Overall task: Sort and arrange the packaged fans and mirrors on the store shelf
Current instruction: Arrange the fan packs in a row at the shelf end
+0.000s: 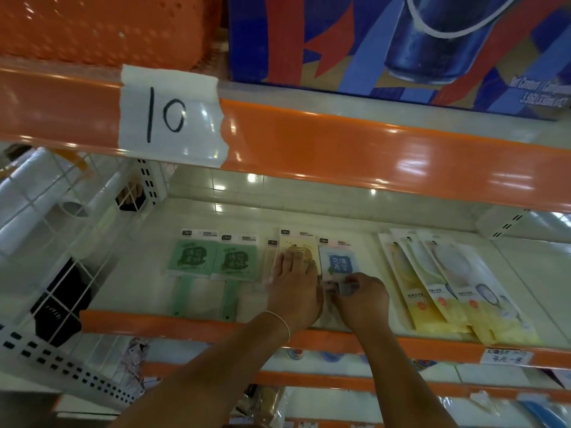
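Two bare forearms reach up from below, the left one with a thin bracelet (282, 322) at the wrist. The left hand (295, 284) lies flat, fingers straight, pressing on a yellow packaged fan (301, 247) in the middle of the white shelf (129, 291). Just beside it, the right hand (361, 296) has its fingers curled round the lower end of a blue packaged fan (340, 261) — it pinches the packet near the handle, though the exact hold is partly hidden. To the left lie two green packaged fans (213, 261), side by side, handles pointing toward the orange front rail (432, 347). To the right, well apart from the hands, a fanned stack of packaged mirrors (451, 288) in yellow-and-white sleeves rests slanted on the same shelf. Above, the upper rail carries a paper label (170, 115) marked "10" — behind it an orange basket (108, 26) and a blue box (401, 41). A white wire divider (61, 242) closes the left end.
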`<state>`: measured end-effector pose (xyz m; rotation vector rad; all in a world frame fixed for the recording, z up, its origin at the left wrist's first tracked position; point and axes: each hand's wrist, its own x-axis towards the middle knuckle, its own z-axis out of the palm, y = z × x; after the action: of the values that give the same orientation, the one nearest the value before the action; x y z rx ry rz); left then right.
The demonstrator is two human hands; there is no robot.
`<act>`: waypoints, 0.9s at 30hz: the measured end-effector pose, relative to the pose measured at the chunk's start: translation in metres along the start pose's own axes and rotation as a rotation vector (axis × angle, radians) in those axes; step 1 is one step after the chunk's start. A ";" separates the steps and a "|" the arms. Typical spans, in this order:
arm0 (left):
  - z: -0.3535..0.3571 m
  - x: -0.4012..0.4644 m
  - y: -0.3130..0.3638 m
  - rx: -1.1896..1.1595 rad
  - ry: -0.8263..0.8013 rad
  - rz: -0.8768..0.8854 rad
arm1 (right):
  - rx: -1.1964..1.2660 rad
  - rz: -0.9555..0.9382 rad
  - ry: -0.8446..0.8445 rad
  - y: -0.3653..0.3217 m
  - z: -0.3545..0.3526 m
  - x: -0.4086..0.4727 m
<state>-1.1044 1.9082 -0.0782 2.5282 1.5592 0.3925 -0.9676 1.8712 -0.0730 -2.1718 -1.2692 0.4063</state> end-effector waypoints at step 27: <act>-0.037 0.019 0.020 -0.699 -0.085 -0.274 | 0.276 0.019 0.194 -0.003 -0.011 -0.015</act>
<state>-1.0904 1.9153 -0.0351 1.7598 1.3886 0.6444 -0.9713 1.8561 -0.0626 -1.9400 -1.0225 0.3467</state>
